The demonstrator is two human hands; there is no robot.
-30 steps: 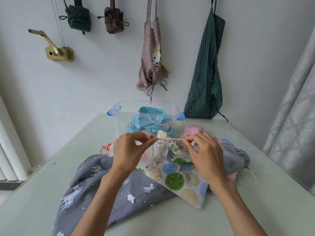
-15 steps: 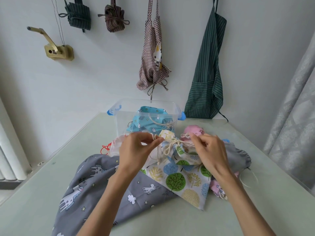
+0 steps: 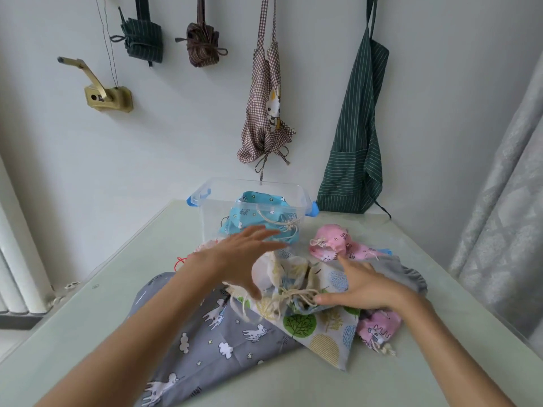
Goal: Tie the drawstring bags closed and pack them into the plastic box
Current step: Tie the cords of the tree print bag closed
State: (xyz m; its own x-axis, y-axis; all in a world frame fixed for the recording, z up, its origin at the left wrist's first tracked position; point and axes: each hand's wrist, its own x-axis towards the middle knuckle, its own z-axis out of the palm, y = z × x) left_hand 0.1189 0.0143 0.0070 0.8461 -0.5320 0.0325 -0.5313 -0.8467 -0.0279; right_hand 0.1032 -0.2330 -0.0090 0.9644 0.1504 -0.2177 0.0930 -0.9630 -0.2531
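A tree-print drawstring bag (image 3: 311, 324) lies in the middle of the table, its cream cord (image 3: 296, 296) knotted at the gathered neck. My left hand (image 3: 244, 259) hovers over the bag's top with fingers spread and holds nothing. My right hand (image 3: 361, 286) lies flat on the bag's right side, fingers straight, thumb tip near the knot. Behind them stands the clear plastic box (image 3: 205, 207) with blue latches, and a tied blue bag (image 3: 264, 221) sits inside it.
A large grey animal-print bag (image 3: 211, 342) spreads at the front left. Pink bags (image 3: 332, 242) (image 3: 377, 327) and a grey bag (image 3: 402, 271) lie to the right. A red cord (image 3: 180, 261) pokes out at the left. Aprons hang on the wall behind.
Both hands let go of the cord ends and opened. The tree-print bag's tied neck dropped down onto the table, and the hands now spread over it.
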